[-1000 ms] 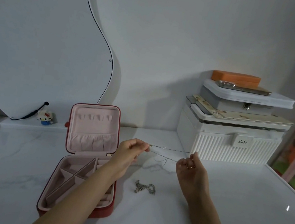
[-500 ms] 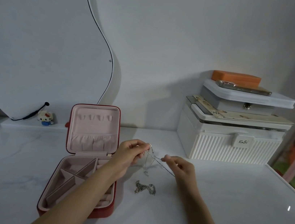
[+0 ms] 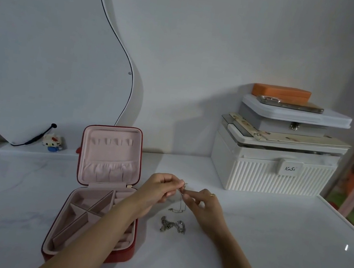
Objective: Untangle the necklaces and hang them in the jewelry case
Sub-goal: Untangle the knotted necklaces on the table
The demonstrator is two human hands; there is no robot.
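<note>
Both hands meet just above the white marble tabletop (image 3: 269, 249), fingertips almost touching. The left hand (image 3: 159, 190) has its fingers curled in, thumb and forefinger pinching one end of a thin necklace (image 3: 180, 204); the right hand (image 3: 204, 206), a ring on one finger, pinches the same chain just beside it with its other fingers loosely folded. The slack of the fine chain hangs down between them and trails onto the table. Both forearms reach in from the near edge, the left one crossing over the near right corner of the jewelry case (image 3: 99, 191). That red case stands open at left, its pink-lined lid upright with a row of small hooks and a gathered pocket, all bare; the divided tray below shows no jewelry that can be made out. A second, chunkier necklace (image 3: 172, 225) lies bunched on the table near the hands, just right of the case. Far right sits a white ribbed storage box (image 3: 275, 170) stacked with flat boxes and a phone.
</note>
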